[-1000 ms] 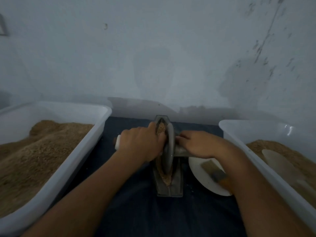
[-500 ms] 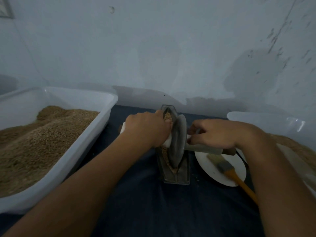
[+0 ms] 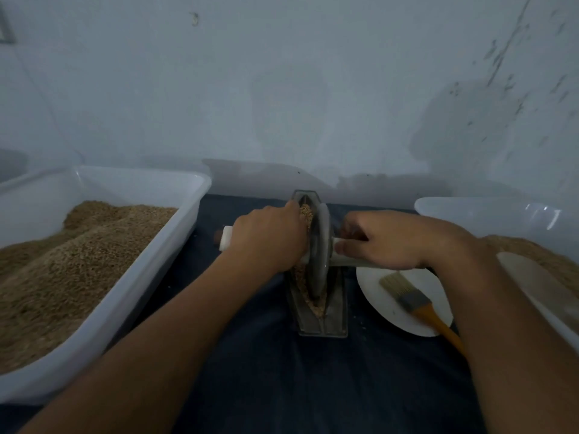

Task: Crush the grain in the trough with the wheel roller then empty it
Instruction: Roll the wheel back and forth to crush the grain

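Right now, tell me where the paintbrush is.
In the head view the paintbrush lies on the white plate, right of the trough, just under the right hand.

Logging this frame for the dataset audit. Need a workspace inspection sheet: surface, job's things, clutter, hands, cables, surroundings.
Surface: dark blue cloth, a few stray grain specks near the trough base.
Job's things: metal trough lies lengthwise away from the person and holds brown grain; wheel roller stands on edge in it, its handle across the trough.
Clutter: white plate with a paintbrush on it; left tub heaped with grain; right tub holds grain and a pale scoop.
Hands: left hand and right hand each grip one handle end.
Cables: nothing seen.
Surroundings: scuffed pale wall close behind.
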Tool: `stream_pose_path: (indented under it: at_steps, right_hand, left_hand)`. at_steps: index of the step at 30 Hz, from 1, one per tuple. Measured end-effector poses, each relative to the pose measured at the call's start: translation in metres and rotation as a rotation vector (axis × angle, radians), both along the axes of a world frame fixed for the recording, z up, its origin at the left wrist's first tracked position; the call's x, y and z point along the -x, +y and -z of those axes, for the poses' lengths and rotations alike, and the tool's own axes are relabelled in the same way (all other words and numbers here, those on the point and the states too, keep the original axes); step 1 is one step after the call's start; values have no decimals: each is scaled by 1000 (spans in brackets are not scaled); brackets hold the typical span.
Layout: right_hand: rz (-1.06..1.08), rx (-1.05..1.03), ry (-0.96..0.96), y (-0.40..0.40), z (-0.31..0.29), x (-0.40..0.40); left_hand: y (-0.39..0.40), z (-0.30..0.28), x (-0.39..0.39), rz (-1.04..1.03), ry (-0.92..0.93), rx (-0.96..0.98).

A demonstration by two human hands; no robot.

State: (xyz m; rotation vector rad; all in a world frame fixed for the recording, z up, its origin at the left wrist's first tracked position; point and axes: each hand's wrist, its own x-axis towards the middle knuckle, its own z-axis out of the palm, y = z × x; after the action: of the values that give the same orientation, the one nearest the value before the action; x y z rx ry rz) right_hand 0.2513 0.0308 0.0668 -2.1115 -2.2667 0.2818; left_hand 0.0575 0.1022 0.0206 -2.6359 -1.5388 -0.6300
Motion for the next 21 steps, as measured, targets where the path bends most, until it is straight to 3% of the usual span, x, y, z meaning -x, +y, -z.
stream_pose_path:
  at_steps: [7,12,21]
  right_hand:
    - [-30,-29,119,6,3,0]
    - [-32,-9,151,6,2,-3]
    - [-21,-8,143,12,5,-11]
  left_hand:
    - [15,3,7,-28,-93,142]
    - [17,2,12,-118,17,58]
    - [20,1,16,-117,119,115]
